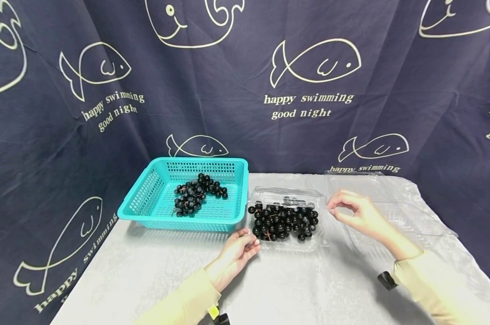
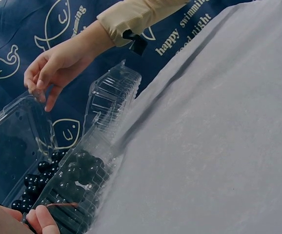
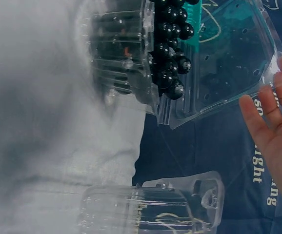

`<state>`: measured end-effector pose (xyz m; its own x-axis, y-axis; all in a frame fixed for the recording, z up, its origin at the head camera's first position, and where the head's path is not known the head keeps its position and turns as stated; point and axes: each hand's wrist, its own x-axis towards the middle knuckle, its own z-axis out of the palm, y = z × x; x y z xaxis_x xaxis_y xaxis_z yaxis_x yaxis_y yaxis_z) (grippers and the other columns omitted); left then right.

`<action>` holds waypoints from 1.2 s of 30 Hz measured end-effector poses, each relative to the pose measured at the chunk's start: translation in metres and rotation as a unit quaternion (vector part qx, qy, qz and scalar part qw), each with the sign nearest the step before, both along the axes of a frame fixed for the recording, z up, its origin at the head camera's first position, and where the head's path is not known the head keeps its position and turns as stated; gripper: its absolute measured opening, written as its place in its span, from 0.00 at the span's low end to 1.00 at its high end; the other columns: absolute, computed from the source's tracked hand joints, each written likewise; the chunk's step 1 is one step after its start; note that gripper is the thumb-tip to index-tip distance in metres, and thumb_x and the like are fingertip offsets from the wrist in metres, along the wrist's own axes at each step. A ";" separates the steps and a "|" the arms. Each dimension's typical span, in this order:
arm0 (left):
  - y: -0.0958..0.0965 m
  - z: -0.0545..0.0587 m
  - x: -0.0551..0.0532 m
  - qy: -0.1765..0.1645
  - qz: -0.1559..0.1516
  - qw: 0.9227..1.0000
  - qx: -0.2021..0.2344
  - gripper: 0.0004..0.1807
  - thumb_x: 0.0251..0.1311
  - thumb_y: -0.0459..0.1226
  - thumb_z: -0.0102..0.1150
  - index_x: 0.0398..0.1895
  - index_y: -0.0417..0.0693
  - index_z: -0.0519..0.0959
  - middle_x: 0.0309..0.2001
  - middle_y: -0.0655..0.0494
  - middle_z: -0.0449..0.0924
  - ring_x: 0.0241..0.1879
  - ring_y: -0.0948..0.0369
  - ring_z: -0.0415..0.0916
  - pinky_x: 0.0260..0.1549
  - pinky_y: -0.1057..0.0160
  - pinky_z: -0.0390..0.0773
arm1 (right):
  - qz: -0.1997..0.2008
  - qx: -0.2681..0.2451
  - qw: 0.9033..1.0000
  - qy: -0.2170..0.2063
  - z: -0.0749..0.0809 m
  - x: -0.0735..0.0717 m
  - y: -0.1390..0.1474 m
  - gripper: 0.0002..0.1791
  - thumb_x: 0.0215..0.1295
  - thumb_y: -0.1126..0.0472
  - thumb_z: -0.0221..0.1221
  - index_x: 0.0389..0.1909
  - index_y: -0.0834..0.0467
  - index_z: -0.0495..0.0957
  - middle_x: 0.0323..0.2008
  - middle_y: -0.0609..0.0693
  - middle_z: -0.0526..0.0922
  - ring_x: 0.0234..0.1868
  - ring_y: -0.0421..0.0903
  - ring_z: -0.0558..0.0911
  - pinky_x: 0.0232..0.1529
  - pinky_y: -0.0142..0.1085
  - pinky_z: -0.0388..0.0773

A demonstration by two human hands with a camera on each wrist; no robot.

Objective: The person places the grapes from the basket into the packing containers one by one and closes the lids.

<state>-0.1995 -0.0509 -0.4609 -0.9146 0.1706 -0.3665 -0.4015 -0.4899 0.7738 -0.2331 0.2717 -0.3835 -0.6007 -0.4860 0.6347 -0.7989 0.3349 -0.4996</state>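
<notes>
A clear plastic clamshell box (image 1: pixel 298 246) stands on the table with black grapes (image 1: pixel 283 221) heaped inside. My left hand (image 1: pixel 234 253) grips the box at its near left corner, thumb on the rim. To the right, my right hand (image 1: pixel 360 216) pinches a corner of the box's hinged lid (image 3: pixel 229 63) between thumb and fingers. That lid is raised and tilted over the far side of the grapes, and the right wrist view shows it standing apart from the base rim. Some grapes poke above the rim.
A turquoise basket (image 1: pixel 188 224) with more black grapes (image 1: pixel 190 196) sits left of the box. More clear plastic boxes (image 1: pixel 395 216) lie open at the right, beneath and beyond my right forearm. A dark fish-print curtain (image 1: pixel 245 90) hangs behind the white-covered table (image 1: pixel 285 289).
</notes>
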 end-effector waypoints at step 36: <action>-0.003 0.004 -0.002 -0.023 0.006 0.999 0.030 0.04 0.63 0.34 0.46 0.31 0.45 0.68 0.28 0.54 0.69 0.34 0.58 0.73 0.53 0.54 0.75 | 0.014 0.043 0.998 0.040 -0.034 0.013 0.005 0.27 0.37 0.80 0.65 0.36 0.48 0.81 0.35 0.45 0.81 0.42 0.38 0.77 0.52 0.21 0.69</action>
